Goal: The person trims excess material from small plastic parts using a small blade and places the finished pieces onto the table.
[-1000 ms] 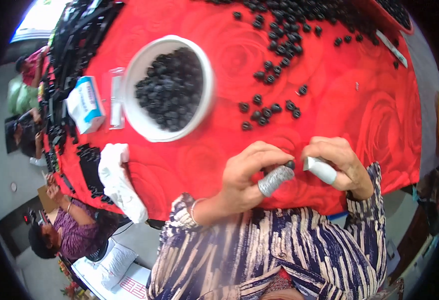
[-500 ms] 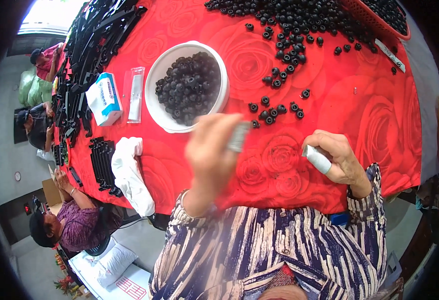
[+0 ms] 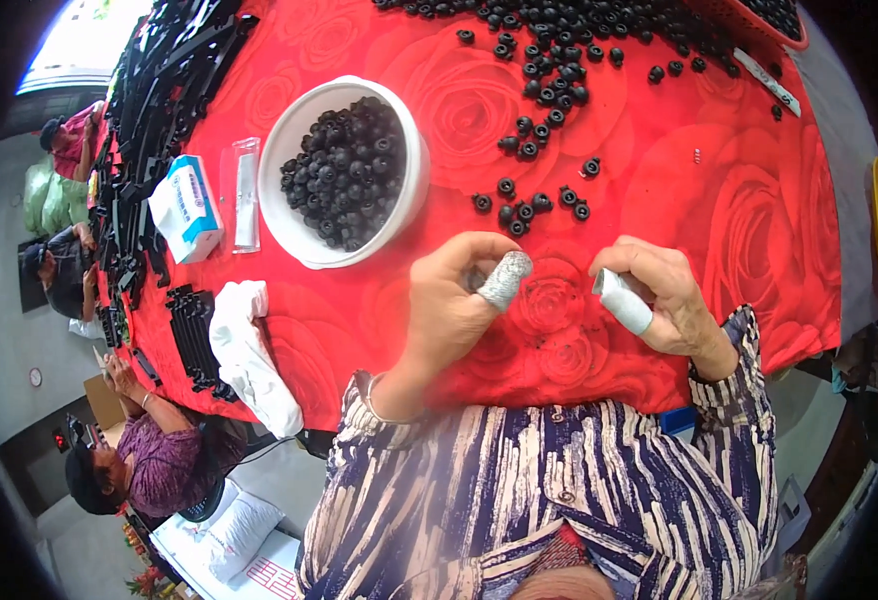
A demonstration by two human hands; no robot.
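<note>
My left hand (image 3: 449,300) is over the red tablecloth, fingers curled in, its thumb wrapped in a grey covering. Something small and dark shows between its fingers, too hidden to name. To its right, my right hand (image 3: 664,300) is closed, thumb and bent forefinger near each other; a pale wrap covers this thumb. What it holds, if anything, is hidden. Just beyond my left hand lie several small round black plastic parts (image 3: 525,211) with holes in them. A white tub (image 3: 418,180) stands to the far left of that hand, with many similar black parts inside.
A large spread of black parts (image 3: 599,20) and a red basket (image 3: 767,28) lie at the back. On the left are a tissue box (image 3: 199,215), a clear packet (image 3: 246,195), a white cloth (image 3: 249,350) and long black strips (image 3: 149,130). Other people sit along the left edge.
My left hand has moved right, away from the tub and nearer my right hand. My right hand has kept much the same place and pose. The whole view has shifted slightly.
</note>
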